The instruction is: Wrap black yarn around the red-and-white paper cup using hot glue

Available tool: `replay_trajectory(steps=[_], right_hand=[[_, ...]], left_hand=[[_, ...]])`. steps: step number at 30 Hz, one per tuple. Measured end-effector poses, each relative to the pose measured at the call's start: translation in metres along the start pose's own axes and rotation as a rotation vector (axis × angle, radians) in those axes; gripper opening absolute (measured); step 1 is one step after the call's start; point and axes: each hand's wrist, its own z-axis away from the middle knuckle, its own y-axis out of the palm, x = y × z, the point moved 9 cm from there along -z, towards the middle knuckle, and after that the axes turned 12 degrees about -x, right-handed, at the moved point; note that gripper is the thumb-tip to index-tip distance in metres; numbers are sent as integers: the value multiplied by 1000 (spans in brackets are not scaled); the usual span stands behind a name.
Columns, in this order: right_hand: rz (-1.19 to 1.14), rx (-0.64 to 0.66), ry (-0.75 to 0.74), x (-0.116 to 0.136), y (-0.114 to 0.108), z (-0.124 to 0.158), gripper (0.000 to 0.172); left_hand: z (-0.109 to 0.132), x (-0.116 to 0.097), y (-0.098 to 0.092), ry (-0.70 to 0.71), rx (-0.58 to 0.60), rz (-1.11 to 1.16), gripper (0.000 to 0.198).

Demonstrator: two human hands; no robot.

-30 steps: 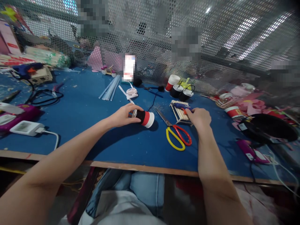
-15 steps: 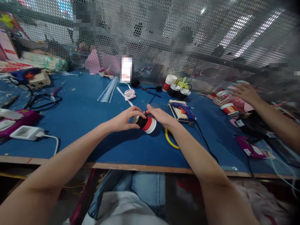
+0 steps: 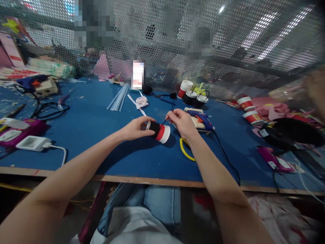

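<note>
A red and white paper cup (image 3: 165,134), partly wrapped in black, lies on its side above the blue table. My left hand (image 3: 137,128) is closed around its base end, thumb along the near side. From the black band a thin black cord (image 3: 164,123) runs up to my right hand (image 3: 181,121), whose thumb and finger pinch it. Just below my right wrist a yellow ring (image 3: 185,152) lies on the table, partly hidden by the forearm. Behind that hand, a blue glue gun (image 3: 203,119) rests on a stick-built stand.
White ribbon (image 3: 142,101) and clear glue sticks (image 3: 118,98) lie ahead. Black-wrapped cups (image 3: 190,98) stand near the perforated screen (image 3: 162,44). A white adapter (image 3: 33,143) is at left; a black pan-like object (image 3: 291,134) and more cups (image 3: 252,117) at right.
My right hand has moved off the cup to the right and now draws the black cord taut. My left hand keeps the cup. The other person's hand at right has left the cups.
</note>
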Motion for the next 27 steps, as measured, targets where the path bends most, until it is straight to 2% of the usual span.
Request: replay_trajectory(steps=[4,10,19,27], right_hand=[[26,-20,-56,1,-3,-3,24],[106,-30,-97,0,-5,-6,27],[185,-5,-133,2,-2,-3,30],[204,49,-89,-2,3,0,30]], left_hand=[[1,5,4,-57,34,15,48],[3,4,12,-41,85,92,47],[9,-9,20,46,141,104,49],[10,-21,18,168,113,121,46]])
